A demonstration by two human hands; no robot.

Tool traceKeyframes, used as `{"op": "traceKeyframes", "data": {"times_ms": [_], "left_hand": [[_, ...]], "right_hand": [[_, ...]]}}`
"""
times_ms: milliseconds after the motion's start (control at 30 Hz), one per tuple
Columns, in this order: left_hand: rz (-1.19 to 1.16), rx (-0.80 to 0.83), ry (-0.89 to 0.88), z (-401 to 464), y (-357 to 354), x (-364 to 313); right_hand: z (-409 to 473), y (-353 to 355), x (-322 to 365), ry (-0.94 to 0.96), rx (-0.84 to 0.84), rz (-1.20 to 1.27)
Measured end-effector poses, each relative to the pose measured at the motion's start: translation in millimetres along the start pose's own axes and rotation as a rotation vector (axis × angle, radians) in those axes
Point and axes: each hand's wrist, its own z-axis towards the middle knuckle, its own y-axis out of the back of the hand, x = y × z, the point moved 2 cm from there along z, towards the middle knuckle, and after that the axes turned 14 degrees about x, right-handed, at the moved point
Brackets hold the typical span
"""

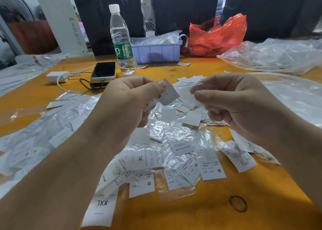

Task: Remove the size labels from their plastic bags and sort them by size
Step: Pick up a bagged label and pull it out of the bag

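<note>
My left hand (129, 100) pinches an S label (168, 94) clear of its bag, while my right hand (231, 100) pinches the emptied clear sleeve (195, 88) aside, above the unsorted pile (174, 153).

— Far edge of the bench (200, 210), left of middle?
— Clear water bottle (122, 38), upright, white cap, green label. Just beside it on the left, a dark-screened phone (104, 70) lying flat, cable plugged in, stacked on a black block.
— Farther left?
— White charger (57, 76), cord looping toward the phone.
— Right of the bottle?
— Lilac plastic bin (157, 52), against the far edge. Beyond it, a crumpled red plastic bag (217, 38).
— Near edge?
— Dark ring-shaped knot (237, 203) in the orange wood, toward the right corner.
— Behind the bench?
— White post (61, 18) with handwriting, far left corner.
</note>
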Motion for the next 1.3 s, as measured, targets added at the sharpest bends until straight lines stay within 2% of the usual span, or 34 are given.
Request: {"op": "traceKeyframes", "data": {"times_ms": [267,733,1100,1300], "left_hand": [[-0.029,-0.021,0.018,0,0,2],[-0.033,0.166,0.179,-3,-7,4],[0.049,0.071,0.159,-3,-7,5],[0.098,0.062,0.152,-4,-10,6]], "right_hand": [[-3,-5,3,0.083,-0.012,-0.128],[-3,-7,2,0.132,-0.009,-0.217],[-2,-10,1,0.053,-0.007,-0.153],[-1,-12,-4,0.007,-0.038,-0.001]]}}
